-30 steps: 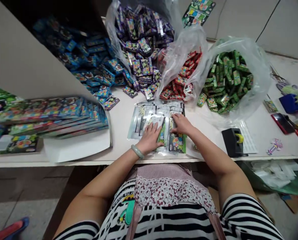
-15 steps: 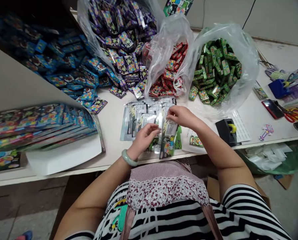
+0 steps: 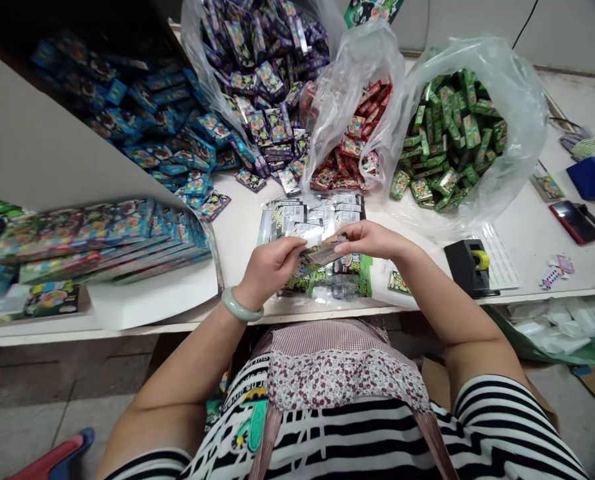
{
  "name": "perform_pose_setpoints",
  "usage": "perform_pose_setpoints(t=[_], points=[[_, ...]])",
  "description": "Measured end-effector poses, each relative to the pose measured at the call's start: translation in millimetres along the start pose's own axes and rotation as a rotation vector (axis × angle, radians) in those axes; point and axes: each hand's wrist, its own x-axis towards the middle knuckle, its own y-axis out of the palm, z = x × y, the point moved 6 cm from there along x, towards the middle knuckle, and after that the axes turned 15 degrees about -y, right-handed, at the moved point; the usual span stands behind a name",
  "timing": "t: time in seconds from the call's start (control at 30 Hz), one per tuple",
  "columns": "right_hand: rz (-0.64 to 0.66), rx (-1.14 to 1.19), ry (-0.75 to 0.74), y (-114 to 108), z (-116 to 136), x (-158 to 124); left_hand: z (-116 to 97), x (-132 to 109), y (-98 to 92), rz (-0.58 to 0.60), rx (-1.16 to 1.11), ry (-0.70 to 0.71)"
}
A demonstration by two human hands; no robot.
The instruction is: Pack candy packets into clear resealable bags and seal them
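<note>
A printed plastic pouch (image 3: pixel 326 254) is held up and tilted between my two hands, just above the table. At its left end, my left hand (image 3: pixel 273 265) pinches with thumb and finger together; a pale green bangle circles that wrist. My right hand (image 3: pixel 370 241) grips the other end, thumb on the near side. Beneath them lies a spread of similar flat pouches (image 3: pixel 346 288), clear with black and green print. Part of that spread is hidden by my hands and the held pouch.
Behind stand clear bags of small purple boxes (image 3: pixel 267 80), red boxes (image 3: pixel 344 167) and green boxes (image 3: pixel 447 120). Blue boxes (image 3: pixel 172 143) spill at left above stacked printed cards (image 3: pixel 107 233). A tape dispenser (image 3: pixel 470 267) and a phone (image 3: pixel 574 221) are at right.
My right hand has lifted a pouch from the spread and turned it sideways. My left hand has closed on its other end. The view has shifted left.
</note>
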Motion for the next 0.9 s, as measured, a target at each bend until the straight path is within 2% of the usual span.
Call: perform_pose_setpoints(t=[0.1,0.2,0.3,0.33,0.37,0.43,0.47,0.5,0.53,0.63,0.67,0.77,0.83,0.9], points=[[-0.112,0.001,0.001,-2.8,-8.9,2.1,-7.6,-2.1,3.9,0.022,0.183,0.118],[-0.128,0.044,-0.068,1.6,-8.0,10.4,-7.0,-2.7,6.1,0.022,0.304,0.11],[-0.077,-0.056,-0.158,9.9,4.7,18.2,2.7,-1.4,2.1,0.012,0.246,0.059],[-0.105,-0.146,-0.2,10.4,11.2,18.5,8.1,-0.5,-0.8,0.0,0.19,0.019],[-0.177,-0.255,-0.253,9.1,18.9,16.9,14.7,0.4,-4.6,-0.023,0.117,-0.042],[-0.413,-0.47,-0.362,4.6,33.4,6.3,29.4,0.9,-12.7,-0.097,-0.068,-0.207],[-0.52,-0.532,-0.391,4.4,36.1,-0.7,36.0,-0.1,-15.5,-0.132,-0.175,-0.294],[-0.564,-0.536,-0.388,7.0,33.4,-5.4,41.1,-1.4,-16.1,-0.149,-0.283,-0.373],[-0.54,-0.484,-0.357,12.4,25.4,-6.6,44.4,-2.7,-14.6,-0.145,-0.387,-0.439],[-0.332,-0.19,-0.216,34.0,-10.6,-0.4,45.8,-4.1,0.6,-0.037,-0.668,-0.569],[-0.315,-0.122,-0.184,37.4,-20.3,1.7,45.7,-4.2,7.5,0.005,-0.755,-0.602],[-0.402,-0.017,-0.113,35.2,-37.3,4.6,48.5,-6.4,30.5,0.097,-0.992,-0.701],[-0.409,0.056,-0.063,36.4,-42.3,3.6,54.1,-11.5,42.3,0.063,-1.093,-0.77],[-0.364,0.068,-0.028,41.0,-44.9,-0.8,59.5,-18.7,48.4,-0.033,-1.132,-0.812]])
